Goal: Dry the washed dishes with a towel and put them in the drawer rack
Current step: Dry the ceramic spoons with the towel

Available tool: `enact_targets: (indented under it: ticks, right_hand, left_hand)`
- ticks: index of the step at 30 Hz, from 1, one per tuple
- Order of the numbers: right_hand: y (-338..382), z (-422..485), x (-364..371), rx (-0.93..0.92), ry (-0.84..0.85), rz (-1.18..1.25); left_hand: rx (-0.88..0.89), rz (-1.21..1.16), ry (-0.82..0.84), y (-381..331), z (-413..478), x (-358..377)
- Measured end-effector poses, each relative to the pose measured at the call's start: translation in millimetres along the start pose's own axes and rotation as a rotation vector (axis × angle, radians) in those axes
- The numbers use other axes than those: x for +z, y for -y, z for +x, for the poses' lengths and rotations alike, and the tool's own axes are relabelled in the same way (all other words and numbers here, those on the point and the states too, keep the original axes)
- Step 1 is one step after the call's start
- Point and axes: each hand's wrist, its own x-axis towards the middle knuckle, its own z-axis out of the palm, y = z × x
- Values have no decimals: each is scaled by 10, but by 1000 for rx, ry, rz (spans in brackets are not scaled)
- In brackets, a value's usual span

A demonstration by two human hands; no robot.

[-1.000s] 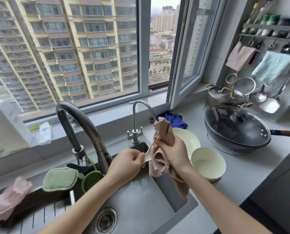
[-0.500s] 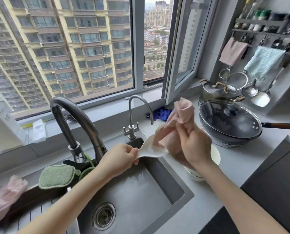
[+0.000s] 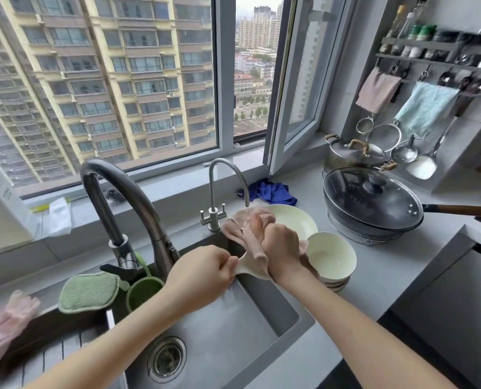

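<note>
Over the sink's right rim, my left hand (image 3: pixel 203 272) pinches the handle end of a cream ceramic spoon (image 3: pixel 246 266). My right hand (image 3: pixel 280 247) grips a pink towel (image 3: pixel 243 227) wrapped round the spoon's other end, which is hidden in the cloth. Behind my right hand a cream plate (image 3: pixel 295 220) lies on the grey counter. A stack of cream bowls (image 3: pixel 333 255) stands right of it, touching the towel's hanging corner. No drawer rack is in view.
The steel sink (image 3: pixel 233 329) lies below my hands, with a big tap (image 3: pixel 127 203) and a small tap (image 3: pixel 219 192) behind. A green sponge (image 3: pixel 89 290), green cup (image 3: pixel 142 292) and pink glove (image 3: pixel 6 324) sit left. A lidded wok (image 3: pixel 371 203), pot (image 3: pixel 353 154) and blue cloth (image 3: pixel 270 190) sit right.
My right hand slid the towel out along the spoon toward the right, baring the bowl of the spoon, then came back down and covers it again. My left hand kept its hold.
</note>
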Motion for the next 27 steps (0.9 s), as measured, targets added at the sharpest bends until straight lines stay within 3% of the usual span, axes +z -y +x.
enact_targets:
  ticks: [2, 8, 11, 13, 14, 16, 18, 20, 23, 25, 27]
  right_hand:
    - [-2, 53, 0, 166, 43, 37]
    - [-343, 214, -279, 261, -131, -33]
    - [-451, 278, -480, 70, -282, -184]
    - [-419, 247, -519, -183, -418, -262]
    - [-387, 230, -528, -315, -392, -232]
    - [-239, 165, -622, -462, -30, 42]
    - [-79, 41, -664, -358, 497, 310]
    - [-13, -56, -681, -171, 796, 478]
    - [-29, -131, -794, 165, 852, 763]
    - [-3, -170, -754, 149, 764, 725]
    - [22, -207, -658, 19, 697, 466]
  left_hand:
    - [-4, -2, 1, 8, -38, 48]
    - [-94, -43, -36, 189, -121, 1]
    - [-115, -109, -40, 274, -112, -74]
    - [-100, -136, 4, 246, -73, -82]
    - [-84, -134, 41, 204, -59, -89]
    - [-25, -40, 110, 93, -51, -107]
    - [96, 185, 95, 21, -66, -105]
    - [198, 355, 51, 8, -106, -60]
    - [224, 426, 25, 30, -166, 18]
    - [226, 433, -16, 29, -177, 42]
    - [229, 431, -56, 32, -167, 35]
